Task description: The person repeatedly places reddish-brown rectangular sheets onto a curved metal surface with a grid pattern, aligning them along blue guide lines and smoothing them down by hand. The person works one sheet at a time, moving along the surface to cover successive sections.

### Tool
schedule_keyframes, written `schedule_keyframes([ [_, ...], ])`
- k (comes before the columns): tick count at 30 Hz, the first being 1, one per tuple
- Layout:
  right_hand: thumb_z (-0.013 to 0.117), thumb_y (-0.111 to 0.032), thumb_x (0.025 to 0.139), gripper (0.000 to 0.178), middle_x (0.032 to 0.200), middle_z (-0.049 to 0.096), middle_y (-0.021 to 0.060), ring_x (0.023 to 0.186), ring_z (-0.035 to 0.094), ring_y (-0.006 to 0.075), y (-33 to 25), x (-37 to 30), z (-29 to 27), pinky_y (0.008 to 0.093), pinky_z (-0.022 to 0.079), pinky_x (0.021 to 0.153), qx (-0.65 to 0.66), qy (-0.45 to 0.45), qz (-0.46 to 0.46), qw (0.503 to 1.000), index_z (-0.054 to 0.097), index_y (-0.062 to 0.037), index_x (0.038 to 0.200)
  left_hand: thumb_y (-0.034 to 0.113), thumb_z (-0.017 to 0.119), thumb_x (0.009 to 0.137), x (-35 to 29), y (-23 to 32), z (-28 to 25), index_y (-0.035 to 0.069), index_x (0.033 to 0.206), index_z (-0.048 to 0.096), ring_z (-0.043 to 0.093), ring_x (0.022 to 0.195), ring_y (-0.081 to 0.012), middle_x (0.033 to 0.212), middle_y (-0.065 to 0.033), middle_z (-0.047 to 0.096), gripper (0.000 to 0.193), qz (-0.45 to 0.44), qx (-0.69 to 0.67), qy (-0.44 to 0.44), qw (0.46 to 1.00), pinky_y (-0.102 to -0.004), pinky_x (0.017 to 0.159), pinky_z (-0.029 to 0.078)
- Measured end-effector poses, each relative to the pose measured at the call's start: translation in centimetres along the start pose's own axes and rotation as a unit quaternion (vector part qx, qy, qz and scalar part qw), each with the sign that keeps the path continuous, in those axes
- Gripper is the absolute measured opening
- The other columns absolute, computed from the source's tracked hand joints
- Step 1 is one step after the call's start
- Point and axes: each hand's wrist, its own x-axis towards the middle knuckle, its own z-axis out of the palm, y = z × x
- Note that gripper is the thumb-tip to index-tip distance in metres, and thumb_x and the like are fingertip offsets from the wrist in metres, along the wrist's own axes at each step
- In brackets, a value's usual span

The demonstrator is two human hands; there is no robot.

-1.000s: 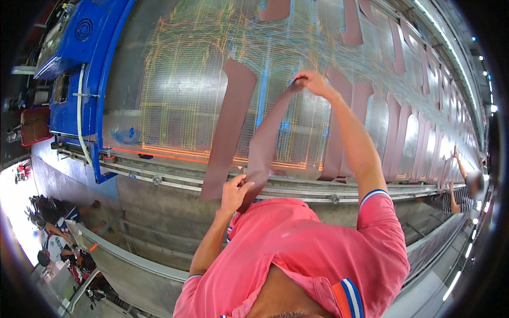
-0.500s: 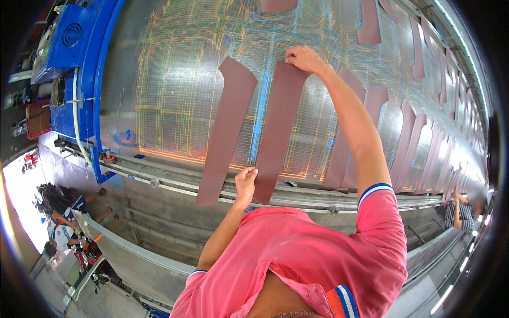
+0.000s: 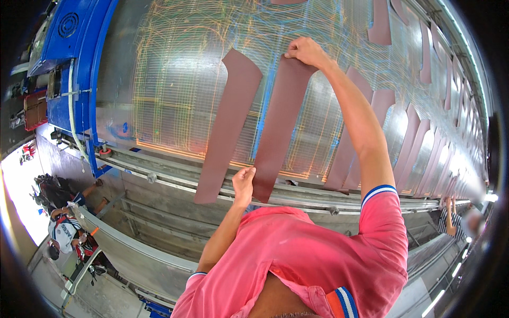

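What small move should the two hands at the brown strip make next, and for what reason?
Perhaps the right hand should gently release the far end of the brown strip: it looks nearly flat on the table, roughly parallel to the neighbouring strip, while the left hand is at its left edge, near the close end.

In front of me the person's right arm (image 3: pixel 366 130) is stretching far forward, its elbow bending slightly — the right hand (image 3: pixel 306 51) is turning inward at the wrist, fingers (image 3: pixel 291 53) pinching against the thumb. The left arm (image 3: pixel 225 228) is reaching less far, the left hand (image 3: pixel 243 185) curling near the waist — thumb and fingertips pressing together.
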Motion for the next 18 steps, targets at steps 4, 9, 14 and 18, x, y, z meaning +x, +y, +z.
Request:
schedule_keyframes([
  [4, 0.073, -0.029, 0.085, 0.018, 0.088, 0.072, 0.0107, 0.085, 0.066, 0.0288, -0.6, 1.1, 1.1, 0.0431, 0.051, 0.076, -0.005, 0.016, -0.003, 1.0, 0.076, -0.0114, 0.087, 0.012, 0.072, 0.09, 0.1, 1.1, 0.4, -0.005, 0.082, 0.069, 0.039, 0.063, -0.0015, 0.066, 0.0078, 0.051, 0.019, -0.018, 0.068, 0.049, 0.996, -0.0232, 0.054, 0.032],
  [9, 0.071, -0.034, 0.083, 0.024, 0.099, 0.074, 0.0134, 0.095, 0.069, 0.0334, 0.1, 2.3, 1.4, 0.0448, 0.053, 0.086, -0.043, -0.015, 0.0, 0.999, 0.077, -0.0141, 0.093, 0.012, 0.075, 0.087, 0.4, 2.0, 0.6, -0.004, 0.075, 0.068, 0.036, 0.06, -0.0016, 0.062, 0.0088, 0.047, 0.022, -0.01, 0.109, 0.051, 0.993, -0.0244, 0.051, 0.029],
  [14, 0.074, -0.034, 0.079, 0.025, 0.097, 0.074, 0.0155, 0.093, 0.069, 0.034, 0.5, 3.0, 1.9, 0.0449, 0.054, 0.085, -0.039, -0.017, -0.005, 0.999, 0.077, -0.0131, 0.092, 0.012, 0.077, 0.085, 0.7, 2.5, 0.5, -0.005, 0.074, 0.068, 0.036, 0.059, -0.0017, 0.062, 0.0092, 0.046, 0.021, -0.019, 0.121, 0.044, 0.991, -0.0246, 0.05, 0.028],
  [18, 0.077, -0.034, 0.077, 0.025, 0.095, 0.074, 0.0154, 0.092, 0.069, 0.0336, 0.3, 3.2, 1.9, 0.0444, 0.054, 0.084, -0.046, -0.02, 0.01, 0.999, 0.077, -0.013, 0.091, 0.011, 0.077, 0.084, 0.9, 2.3, 0.4, -0.005, 0.073, 0.068, 0.036, 0.059, -0.002, 0.06, 0.0092, 0.045, 0.021, -0.011, 0.138, 0.041, 0.989, -0.025, 0.05, 0.029],
])
